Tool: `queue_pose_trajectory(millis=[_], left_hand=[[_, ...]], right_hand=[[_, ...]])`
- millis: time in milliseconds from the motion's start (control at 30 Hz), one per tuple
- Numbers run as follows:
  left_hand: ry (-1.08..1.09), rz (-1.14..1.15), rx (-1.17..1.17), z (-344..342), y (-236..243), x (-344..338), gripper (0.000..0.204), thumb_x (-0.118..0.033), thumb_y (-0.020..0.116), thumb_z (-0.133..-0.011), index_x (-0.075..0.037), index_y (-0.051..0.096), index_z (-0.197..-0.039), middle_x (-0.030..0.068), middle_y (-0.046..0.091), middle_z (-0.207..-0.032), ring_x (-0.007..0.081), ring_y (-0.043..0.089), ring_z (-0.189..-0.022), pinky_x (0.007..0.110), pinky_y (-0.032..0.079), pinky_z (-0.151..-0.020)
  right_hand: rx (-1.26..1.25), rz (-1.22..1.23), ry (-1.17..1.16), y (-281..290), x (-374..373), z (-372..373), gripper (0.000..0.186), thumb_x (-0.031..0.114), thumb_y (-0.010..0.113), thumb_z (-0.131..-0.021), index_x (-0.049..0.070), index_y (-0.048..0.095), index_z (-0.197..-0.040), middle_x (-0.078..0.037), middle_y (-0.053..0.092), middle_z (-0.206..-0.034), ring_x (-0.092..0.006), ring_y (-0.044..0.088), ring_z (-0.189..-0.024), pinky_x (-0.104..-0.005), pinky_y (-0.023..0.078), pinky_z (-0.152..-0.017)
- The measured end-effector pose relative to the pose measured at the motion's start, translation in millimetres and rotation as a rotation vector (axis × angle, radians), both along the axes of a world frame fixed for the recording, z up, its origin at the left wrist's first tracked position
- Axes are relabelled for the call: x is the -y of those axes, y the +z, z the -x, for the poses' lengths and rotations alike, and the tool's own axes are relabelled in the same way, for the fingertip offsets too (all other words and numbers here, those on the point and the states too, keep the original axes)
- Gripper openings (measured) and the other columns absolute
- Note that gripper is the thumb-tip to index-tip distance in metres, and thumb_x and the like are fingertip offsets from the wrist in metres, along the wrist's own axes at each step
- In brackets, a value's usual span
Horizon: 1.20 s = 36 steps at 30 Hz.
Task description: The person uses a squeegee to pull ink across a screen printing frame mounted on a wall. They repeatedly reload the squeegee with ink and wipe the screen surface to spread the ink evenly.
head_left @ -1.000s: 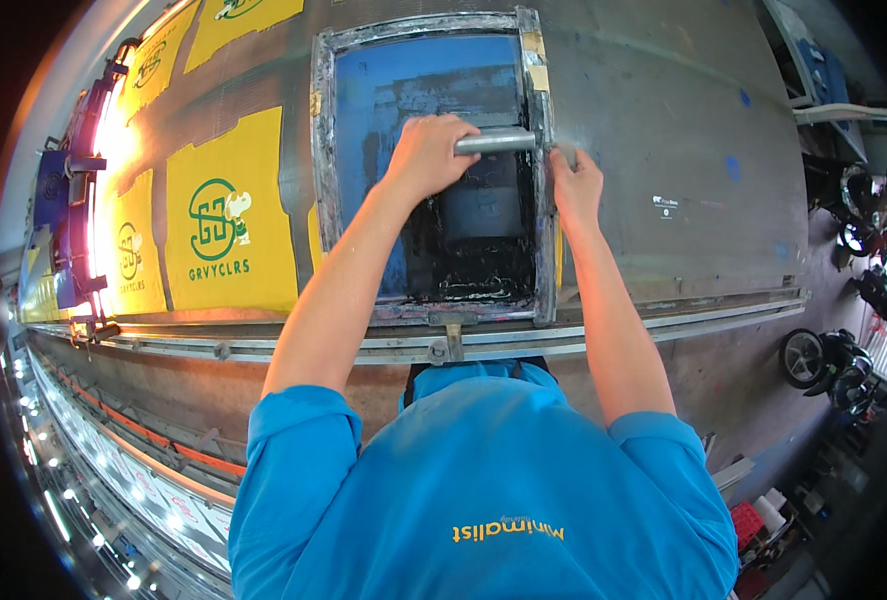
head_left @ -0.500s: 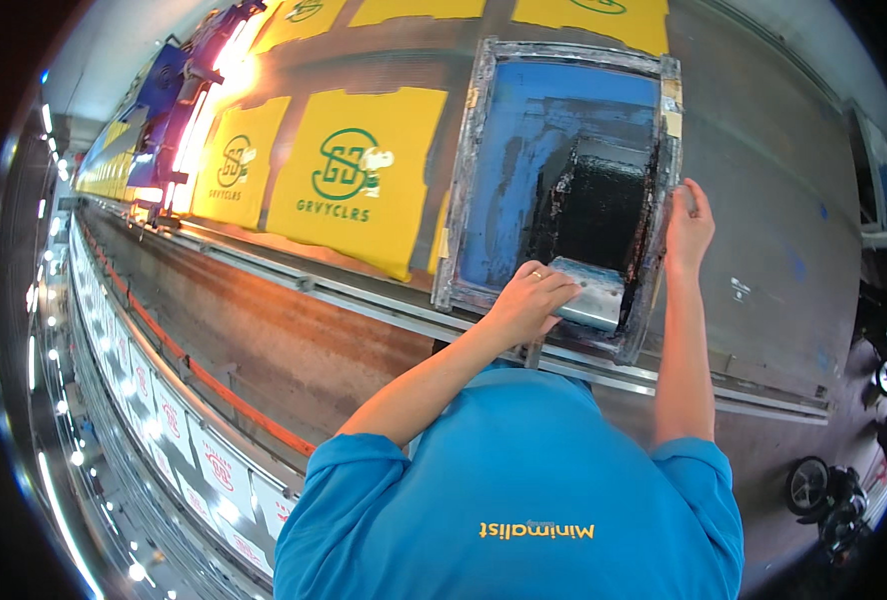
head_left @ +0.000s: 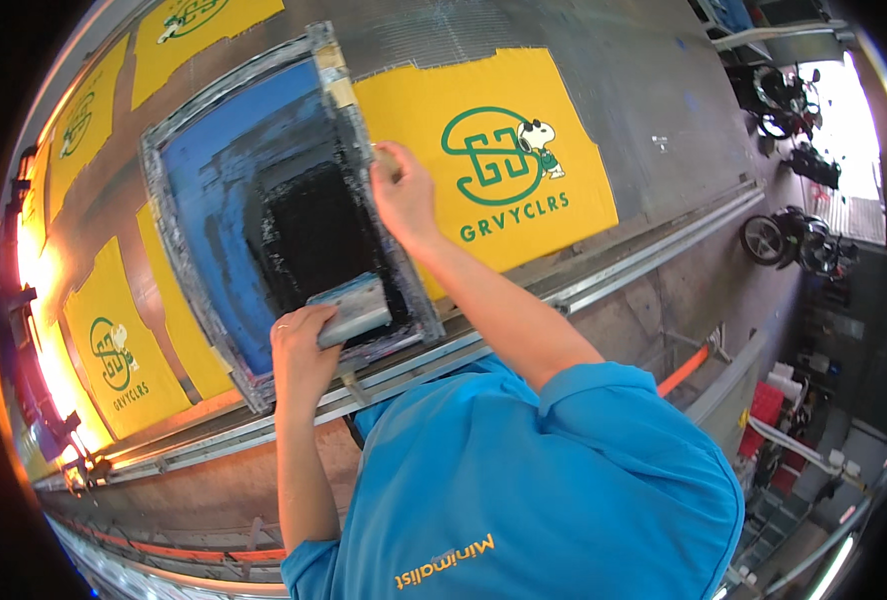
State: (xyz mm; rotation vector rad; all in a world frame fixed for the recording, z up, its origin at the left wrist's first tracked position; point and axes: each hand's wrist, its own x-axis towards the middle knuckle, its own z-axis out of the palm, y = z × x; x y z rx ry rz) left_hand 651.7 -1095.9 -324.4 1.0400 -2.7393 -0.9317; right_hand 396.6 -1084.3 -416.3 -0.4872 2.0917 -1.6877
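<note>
My left hand point(head_left: 302, 345) is closed around the end of a metal-handled squeegee point(head_left: 362, 306), which rests in the near right corner of a screen-printing frame point(head_left: 404, 262). Black ink point(head_left: 319, 225) covers much of the blue mesh point(head_left: 264, 110). My right hand point(head_left: 407, 195) grips the frame's right side, fingers curled at its edge. Just right of the frame lies a yellow fabric panel point(head_left: 589, 170) printed with a green emblem, lettering and a white cartoon dog. I cannot tell whether the frame touches the table or is slightly raised.
More yellow printed panels point(head_left: 159, 375) lie along the long grey table point(head_left: 654, 90). A glowing heater point(head_left: 39, 270) stands at the far left. Metal rails point(head_left: 604, 285) run along the table's near edge. Motorcycles point(head_left: 799, 240) are parked at the right.
The frame has moved left along the table with both hands on it, uncovering the printed yellow panel on its right. The squeegee stays in its near corner. My view has turned.
</note>
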Motion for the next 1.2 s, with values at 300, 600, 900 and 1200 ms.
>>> queue_pose_trajectory(millis=[300,600,900,1200], left_hand=[[-0.082,0.047,0.054,-77.3,11.4,51.9,0.043,-0.003,0.084,-0.072,-0.005,0.076,-0.115,0.0102,0.077,-0.120,0.0329,0.069,-0.114,0.048,0.046,-0.109],[-0.287,0.166,-0.046,-92.5,-9.9,71.1,0.048,-0.006,0.082,-0.072,-0.008,0.076,-0.120,0.0095,0.077,-0.120,0.0309,0.070,-0.114,0.049,0.046,-0.110],[-0.235,0.135,-0.072,-27.2,-9.0,190.9,0.032,-0.018,0.086,-0.082,-0.012,0.080,-0.113,0.0125,0.079,-0.107,0.0370,0.073,-0.099,0.048,0.055,-0.091],[-0.058,0.030,0.140,32.6,-32.0,248.9,0.023,-0.036,0.080,-0.090,-0.017,0.080,-0.104,0.0093,0.078,-0.103,0.0355,0.074,-0.102,0.049,0.057,-0.087]], right_hand=[[0.053,-0.082,-0.026,14.1,41.4,-82.6,0.036,0.024,0.066,-0.100,0.015,0.069,-0.135,-0.019,0.072,-0.078,-0.0333,0.072,-0.071,-0.0459,0.054,-0.071],[-0.201,-0.074,0.008,-13.0,42.5,-83.9,0.040,0.020,0.066,-0.100,0.010,0.066,-0.138,-0.022,0.077,-0.093,-0.0410,0.076,-0.083,-0.0504,0.059,-0.083],[-0.506,-0.209,0.039,25.0,47.0,-77.7,0.041,0.027,0.078,-0.097,0.002,0.071,-0.129,-0.017,0.074,-0.108,-0.0299,0.069,-0.106,-0.0436,0.052,-0.093],[-0.843,-0.319,0.728,32.0,132.9,-67.3,0.019,0.016,0.081,-0.086,0.004,0.071,-0.096,-0.015,0.068,-0.094,-0.0367,0.067,-0.100,-0.0494,0.052,-0.085]])
